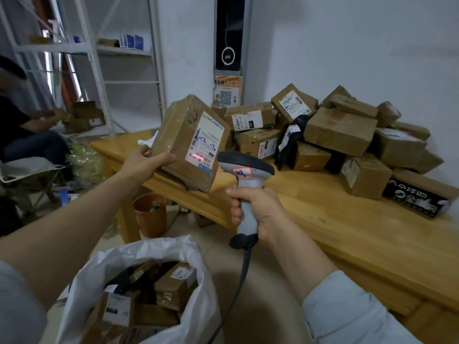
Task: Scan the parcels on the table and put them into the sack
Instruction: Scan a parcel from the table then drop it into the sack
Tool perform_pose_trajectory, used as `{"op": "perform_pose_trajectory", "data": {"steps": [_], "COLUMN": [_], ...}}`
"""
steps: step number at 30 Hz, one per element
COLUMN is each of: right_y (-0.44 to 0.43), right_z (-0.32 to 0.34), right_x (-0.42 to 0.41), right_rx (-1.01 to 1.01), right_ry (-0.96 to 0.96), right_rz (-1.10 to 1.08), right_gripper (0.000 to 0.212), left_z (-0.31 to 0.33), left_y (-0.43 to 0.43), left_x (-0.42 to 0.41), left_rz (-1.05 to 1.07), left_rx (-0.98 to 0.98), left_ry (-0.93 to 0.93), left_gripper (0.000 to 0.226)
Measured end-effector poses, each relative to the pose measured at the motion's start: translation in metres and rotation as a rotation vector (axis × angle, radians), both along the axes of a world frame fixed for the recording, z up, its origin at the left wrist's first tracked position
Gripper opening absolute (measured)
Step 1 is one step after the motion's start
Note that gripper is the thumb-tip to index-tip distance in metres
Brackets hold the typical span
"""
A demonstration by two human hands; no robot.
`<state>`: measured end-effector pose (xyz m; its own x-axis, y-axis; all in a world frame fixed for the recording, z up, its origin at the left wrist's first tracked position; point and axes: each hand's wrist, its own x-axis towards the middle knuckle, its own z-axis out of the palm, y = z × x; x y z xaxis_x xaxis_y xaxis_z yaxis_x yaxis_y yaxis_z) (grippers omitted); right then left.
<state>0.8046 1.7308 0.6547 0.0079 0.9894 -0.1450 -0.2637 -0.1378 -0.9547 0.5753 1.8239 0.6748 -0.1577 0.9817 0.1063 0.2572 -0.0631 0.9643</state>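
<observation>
My left hand grips a taped brown cardboard parcel by its lower left corner and holds it tilted above the table's near end. A red scan line lies across the white label on its face. My right hand holds a grey handheld scanner by the handle, its head aimed at that label from just to the right. A white sack stands open on the floor below my left arm, with several brown parcels inside. Many more parcels are heaped on the wooden table at the far right.
An orange waste bin stands on the floor beside the table leg. White metal shelving lines the left wall. A seated person is at the far left by a folding chair. The scanner's cable hangs down past the sack.
</observation>
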Motion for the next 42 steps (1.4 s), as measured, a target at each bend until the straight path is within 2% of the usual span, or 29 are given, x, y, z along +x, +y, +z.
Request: {"op": "perform_pose_trajectory", "data": {"steps": [9, 29, 38, 42], "right_y": [-0.004, -0.002, 0.0, 0.0], "right_z": [0.002, 0.004, 0.0, -0.008], "right_x": [-0.008, -0.028, -0.043, -0.049], "right_rx": [0.003, -0.002, -0.01, -0.008], "right_ry": [0.014, 0.024, 0.025, 0.015], "right_rz": [0.024, 0.072, 0.099, 0.134], "right_gripper": [0.019, 0.02, 0.021, 0.016], "left_z": [-0.007, -0.014, -0.021, -0.036], "left_y": [0.007, 0.004, -0.001, -0.012], "left_x": [-0.002, -0.038, -0.051, -0.067], "left_rz": [0.002, 0.083, 0.107, 0.14], "left_rx": [0.03, 0.018, 0.016, -0.023], "left_ry": [-0.08, -0.028, -0.051, -0.139], "left_gripper": [0.078, 0.109, 0.102, 0.08]}}
